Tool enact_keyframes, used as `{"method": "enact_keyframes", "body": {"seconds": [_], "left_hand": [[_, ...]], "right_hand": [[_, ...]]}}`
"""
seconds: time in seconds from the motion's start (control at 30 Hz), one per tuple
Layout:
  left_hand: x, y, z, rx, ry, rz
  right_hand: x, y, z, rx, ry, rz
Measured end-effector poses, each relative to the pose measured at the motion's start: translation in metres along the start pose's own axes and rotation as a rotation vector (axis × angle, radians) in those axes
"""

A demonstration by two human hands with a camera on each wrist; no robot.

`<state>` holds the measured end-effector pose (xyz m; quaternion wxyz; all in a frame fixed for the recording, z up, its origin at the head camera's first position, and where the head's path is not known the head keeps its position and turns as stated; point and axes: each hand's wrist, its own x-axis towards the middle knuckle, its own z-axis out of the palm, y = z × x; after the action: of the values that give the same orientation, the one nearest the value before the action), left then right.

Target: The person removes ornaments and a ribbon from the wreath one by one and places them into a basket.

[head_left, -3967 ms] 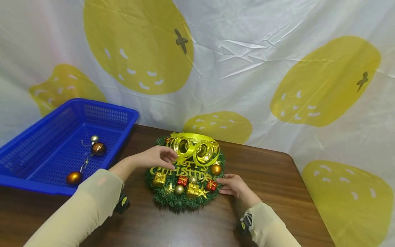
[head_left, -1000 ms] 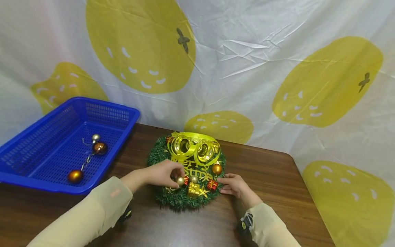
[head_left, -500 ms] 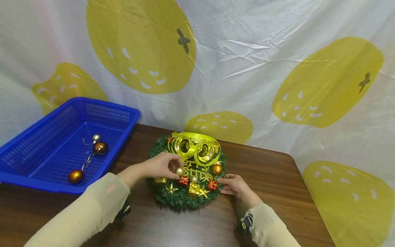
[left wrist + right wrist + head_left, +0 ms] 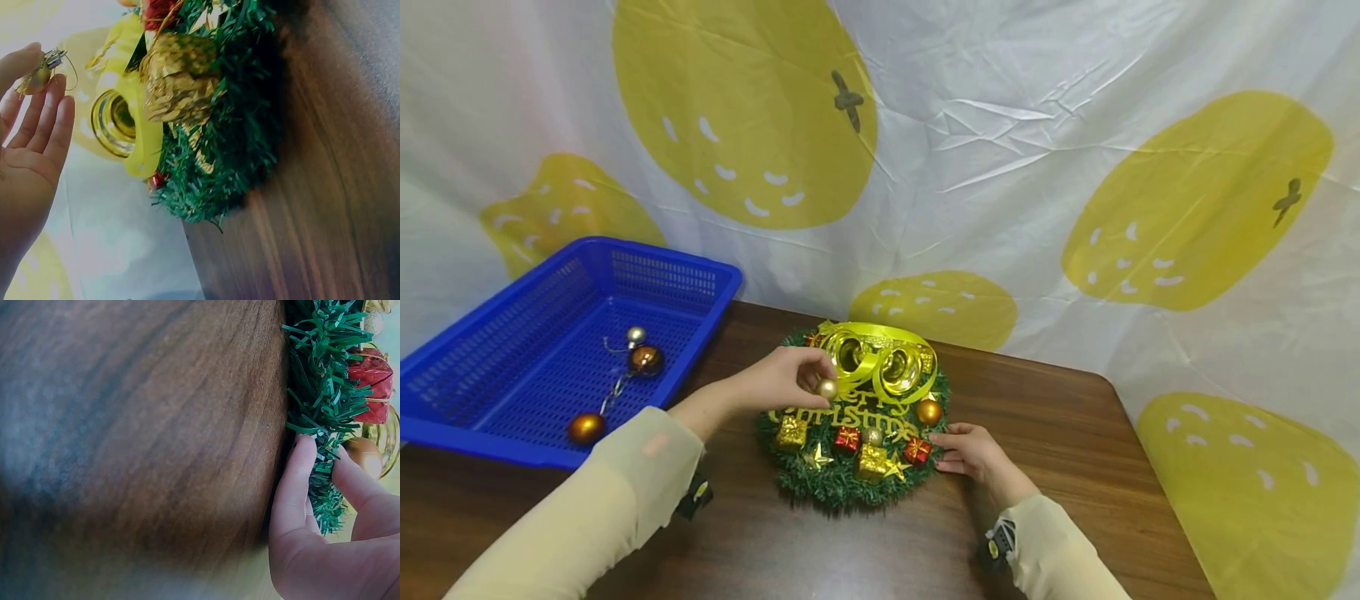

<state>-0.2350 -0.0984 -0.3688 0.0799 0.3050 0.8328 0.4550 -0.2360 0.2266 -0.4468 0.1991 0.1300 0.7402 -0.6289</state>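
Over the left part of a Christmas wreath (image 4: pixel 838 490), my left hand (image 4: pixel 775 381) pinches a small gold bauble (image 4: pixel 827 389) between thumb and fingertips. In the left wrist view the bauble (image 4: pixel 37 80) shows a silver cap and a loop of thread, and it is clear of the greenery. My right hand (image 4: pixel 973 456) grips the wreath's right edge; the right wrist view shows thumb and fingers on either side of the green tinsel (image 4: pixel 325 394). Gold bells (image 4: pixel 898 369) with a yellow ribbon, gold lettering, gift boxes (image 4: pixel 872 461) and stars (image 4: pixel 818 456) decorate the wreath.
A blue plastic basket (image 4: pixel 703 329) stands at the left. Inside lie a small pale-gold bauble (image 4: pixel 636 335), a brown bauble (image 4: pixel 646 360) and an orange one (image 4: pixel 587 428). A fruit-printed curtain (image 4: pixel 955 208) hangs behind the wooden table (image 4: pixel 1045 417).
My left hand came down empty to the wreath's lower left, took the gold bauble there, and has lifted it up and to the left. The right hand has stayed on the wreath's edge.
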Motion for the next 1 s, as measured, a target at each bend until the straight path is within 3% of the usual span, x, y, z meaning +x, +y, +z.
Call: {"method": "enact_keyframes", "body": {"seconds": [0.37, 1.0], "left_hand": [[-0.002, 0.003, -0.021, -0.014, 0.052, -0.004], [-0.020, 0.007, -0.069, 0.074, 0.139, -0.047]], "right_hand": [[0.000, 0.000, 0.001, -0.007, 0.002, 0.002], [-0.002, -0.001, 0.001, 0.003, -0.009, -0.001]]}}
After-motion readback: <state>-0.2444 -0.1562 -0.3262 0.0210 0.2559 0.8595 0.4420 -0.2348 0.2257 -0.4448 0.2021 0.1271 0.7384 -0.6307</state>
